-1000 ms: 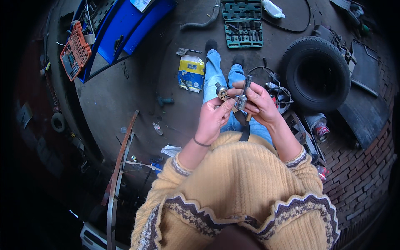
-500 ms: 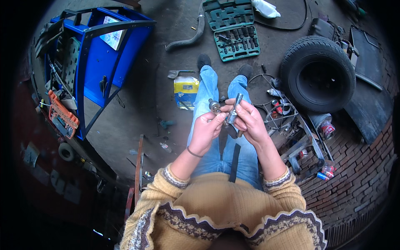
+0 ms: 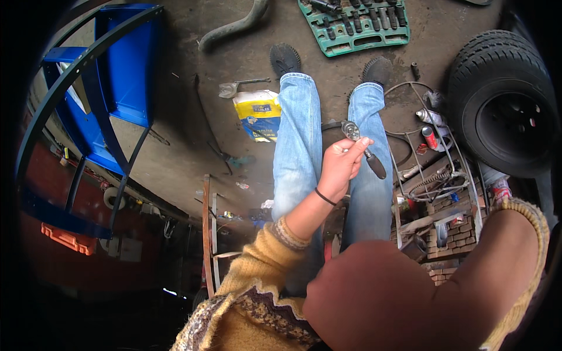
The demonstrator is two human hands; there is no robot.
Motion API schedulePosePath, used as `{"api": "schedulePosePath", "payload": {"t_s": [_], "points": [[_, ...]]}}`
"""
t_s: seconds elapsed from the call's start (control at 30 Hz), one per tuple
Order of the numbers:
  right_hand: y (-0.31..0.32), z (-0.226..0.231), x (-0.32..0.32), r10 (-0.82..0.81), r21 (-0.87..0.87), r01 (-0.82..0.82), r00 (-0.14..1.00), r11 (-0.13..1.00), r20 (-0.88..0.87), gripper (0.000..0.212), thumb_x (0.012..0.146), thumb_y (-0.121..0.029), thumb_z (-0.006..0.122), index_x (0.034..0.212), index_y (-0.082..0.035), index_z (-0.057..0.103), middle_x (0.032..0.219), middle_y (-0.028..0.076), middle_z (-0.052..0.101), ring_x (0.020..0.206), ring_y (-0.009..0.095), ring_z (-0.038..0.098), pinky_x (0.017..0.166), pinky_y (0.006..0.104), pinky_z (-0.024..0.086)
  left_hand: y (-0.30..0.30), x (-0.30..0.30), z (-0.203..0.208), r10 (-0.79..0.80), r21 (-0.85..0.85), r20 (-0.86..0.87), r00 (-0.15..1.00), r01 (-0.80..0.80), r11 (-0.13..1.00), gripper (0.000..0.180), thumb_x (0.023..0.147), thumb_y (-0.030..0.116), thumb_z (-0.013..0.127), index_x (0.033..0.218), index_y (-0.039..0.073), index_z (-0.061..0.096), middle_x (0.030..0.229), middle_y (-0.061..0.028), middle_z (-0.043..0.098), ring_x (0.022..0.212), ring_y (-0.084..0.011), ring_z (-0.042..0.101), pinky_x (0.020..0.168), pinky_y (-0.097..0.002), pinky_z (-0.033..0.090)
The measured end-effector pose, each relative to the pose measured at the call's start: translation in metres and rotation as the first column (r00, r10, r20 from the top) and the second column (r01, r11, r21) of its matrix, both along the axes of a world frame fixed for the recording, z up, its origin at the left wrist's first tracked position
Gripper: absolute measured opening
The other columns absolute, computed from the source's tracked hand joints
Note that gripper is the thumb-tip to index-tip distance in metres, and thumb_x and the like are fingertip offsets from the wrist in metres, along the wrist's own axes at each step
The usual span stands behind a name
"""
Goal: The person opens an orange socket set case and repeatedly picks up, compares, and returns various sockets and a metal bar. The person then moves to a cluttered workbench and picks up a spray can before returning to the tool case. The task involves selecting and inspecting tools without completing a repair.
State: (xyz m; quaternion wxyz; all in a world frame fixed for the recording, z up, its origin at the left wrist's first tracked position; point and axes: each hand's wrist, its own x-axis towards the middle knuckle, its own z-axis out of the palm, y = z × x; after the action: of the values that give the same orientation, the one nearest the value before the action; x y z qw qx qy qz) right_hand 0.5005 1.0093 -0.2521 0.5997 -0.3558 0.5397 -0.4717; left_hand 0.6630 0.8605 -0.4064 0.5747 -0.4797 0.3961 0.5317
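Note:
My left hand (image 3: 342,168) is closed round a ratchet wrench (image 3: 352,130) in front of my right shin. Its round metal head sticks up past my thumb, and the dark handle (image 3: 374,165) slants out to the lower right. My right hand (image 3: 374,292) is raised very close to the camera, a large blurred shape at the bottom middle. Its fingers cannot be made out, nor whether anything is in them. Beyond my shoes lies an opened green socket case (image 3: 366,42) with several dark sockets in it. A loose dark socket (image 3: 415,71) stands on the floor near my right shoe.
A wheel with a tyre (image 3: 506,105) lies at the right, beside a wire frame (image 3: 468,175) with cans and scrap. A blue metal rack (image 3: 126,64) stands at the left. A yellow and blue bag (image 3: 256,114) lies by my left leg, a bent hose (image 3: 237,26) farther off.
My right hand has left the left hand and come up close to the camera, bent at the elbow. My left hand still holds the ratchet wrench, now farther right. The whole view has shifted.

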Motion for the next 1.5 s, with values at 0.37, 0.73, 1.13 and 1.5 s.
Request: {"api": "schedulePosePath", "payload": {"t_s": [0.37, 0.73, 1.13, 1.5], "points": [[-0.022, -0.112, 0.018, -0.051, -0.088, 0.047, 0.997, 0.995, -0.050, 0.016, 0.075, -0.011, 0.060, 0.086, 0.000, 0.060, 0.072, 0.010, 0.062, 0.069, 0.025, 0.064, 0.064, 0.0351, 0.052, 0.025, 0.018, -0.063, 0.032, -0.065, 0.024, 0.999, -0.031, 0.997, 0.021, 0.092, 0.023, 0.060, 0.092, 0.003, 0.067, 0.056, 0.0086, 0.039, 0.045, -0.0006, 0.030, 0.041, -0.0187, 0.022], [-0.034, -0.367, 0.079, -0.724, 0.328, 0.944, 0.207, -0.028, -0.658, 0.021, 0.082, -0.019, 0.068, 0.097, -0.005, 0.067, 0.088, 0.013, 0.060, 0.075, 0.027, 0.060, 0.070, 0.0338, 0.048, -0.009, -0.030, -0.098, 0.199, -0.471, -0.337, 0.920, -0.348, 0.810, 0.020, 0.095, 0.021, 0.056, 0.096, 0.003, 0.064, 0.057, 0.0077, 0.040, 0.044, -0.0008, 0.031, 0.039, -0.0189, 0.023], [-0.089, -0.495, 0.121, -0.538, 0.501, 0.792, 0.268, -0.350, -0.799, 0.023, 0.078, -0.029, 0.071, 0.094, -0.012, 0.068, 0.095, 0.011, 0.063, 0.081, 0.032, 0.063, 0.070, 0.0427, 0.050, -0.023, -0.050, -0.098, 0.221, -0.409, -0.293, 0.930, -0.331, 0.850, 0.026, 0.096, 0.023, 0.054, 0.100, -0.002, 0.058, 0.059, 0.0057, 0.034, 0.045, -0.0029, 0.029, 0.040, -0.0198, 0.023], [-0.071, -0.485, 0.099, -0.579, 0.542, 0.784, 0.301, -0.303, -0.758, 0.030, 0.079, -0.034, 0.069, 0.089, -0.005, 0.065, 0.085, 0.013, 0.067, 0.079, 0.032, 0.065, 0.070, 0.0423, 0.050, -0.024, -0.054, -0.095, 0.214, -0.385, -0.295, 0.931, -0.321, 0.865, 0.026, 0.096, 0.023, 0.053, 0.100, -0.002, 0.058, 0.058, 0.0054, 0.035, 0.045, -0.0031, 0.030, 0.041, -0.0200, 0.024]]}}
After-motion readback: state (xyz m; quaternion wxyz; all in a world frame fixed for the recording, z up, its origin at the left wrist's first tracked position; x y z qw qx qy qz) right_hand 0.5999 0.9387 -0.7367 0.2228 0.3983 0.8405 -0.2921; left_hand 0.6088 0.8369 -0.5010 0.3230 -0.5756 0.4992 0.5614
